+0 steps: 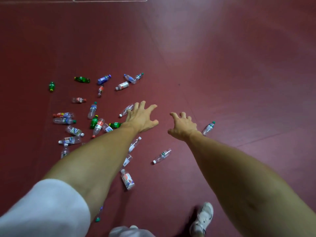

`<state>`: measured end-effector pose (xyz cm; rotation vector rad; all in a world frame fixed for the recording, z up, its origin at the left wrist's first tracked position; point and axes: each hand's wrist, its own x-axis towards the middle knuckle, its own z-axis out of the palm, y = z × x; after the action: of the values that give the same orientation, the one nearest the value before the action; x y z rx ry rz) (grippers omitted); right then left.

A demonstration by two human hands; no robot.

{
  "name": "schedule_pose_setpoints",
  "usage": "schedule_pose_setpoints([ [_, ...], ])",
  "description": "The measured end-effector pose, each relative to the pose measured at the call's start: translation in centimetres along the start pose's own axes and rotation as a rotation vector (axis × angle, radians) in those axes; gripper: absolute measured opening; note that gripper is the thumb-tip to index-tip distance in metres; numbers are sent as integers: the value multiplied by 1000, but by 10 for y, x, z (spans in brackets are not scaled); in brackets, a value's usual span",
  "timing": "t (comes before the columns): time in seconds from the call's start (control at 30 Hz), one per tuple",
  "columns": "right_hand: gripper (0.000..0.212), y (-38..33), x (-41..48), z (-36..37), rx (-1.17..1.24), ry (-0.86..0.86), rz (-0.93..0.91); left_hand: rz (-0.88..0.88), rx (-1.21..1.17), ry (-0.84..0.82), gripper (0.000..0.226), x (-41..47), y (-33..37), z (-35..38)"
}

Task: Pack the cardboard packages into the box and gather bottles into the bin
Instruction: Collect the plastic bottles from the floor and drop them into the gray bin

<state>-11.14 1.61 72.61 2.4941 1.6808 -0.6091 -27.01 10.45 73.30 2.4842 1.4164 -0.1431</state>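
Observation:
Several empty plastic bottles lie scattered on the dark red floor, mostly left of centre. Among them are a green bottle (82, 79), a blue-labelled bottle (104, 79), a clear bottle (162, 156) and a white-labelled bottle (127, 179) close to me. One clear bottle (208, 128) lies alone to the right. My left hand (141, 118) is stretched forward with fingers spread, holding nothing, beside a clear bottle (126, 109). My right hand (183, 126) is also out with fingers apart and empty. No cardboard packages, box or bin are in view.
My white shoe (202, 218) stands on the floor at the bottom right. A white sleeve (44, 211) covers my left upper arm. White court lines (109, 0) run along the far top edge. Bare red floor spreads to the right and ahead.

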Motion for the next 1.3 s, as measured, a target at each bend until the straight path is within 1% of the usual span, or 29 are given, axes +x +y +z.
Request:
schedule_pose_setpoints([
  [0.13,76,60,50,-27,-16,-1,-35,-43,1,-8,70,51,53,3],
  [0.3,76,134,114,-67,-36,-14,-125,-149,-15,6,70,110,123,-2],
  [0.47,75,191,171,-103,-67,-23,-164,-218,-49,13,71,166,172,-8],
  [0.57,75,208,206,-113,-70,-47,-174,-238,-63,3,72,199,187,-6],
  [0.67,75,218,241,-118,-61,-50,-167,-219,-52,-8,72,238,193,-3],
  [0.83,73,237,286,-111,-68,-52,-116,-188,-41,-21,74,307,200,2],
  [0.97,73,254,317,-108,-77,-92,-107,-192,-49,-66,76,338,211,13],
  [1.2,72,303,379,-106,-94,-131,-172,-253,-105,-81,75,386,251,47],
  [1.3,72,332,408,-91,-140,-165,-230,-356,-140,-83,74,405,264,72],
])
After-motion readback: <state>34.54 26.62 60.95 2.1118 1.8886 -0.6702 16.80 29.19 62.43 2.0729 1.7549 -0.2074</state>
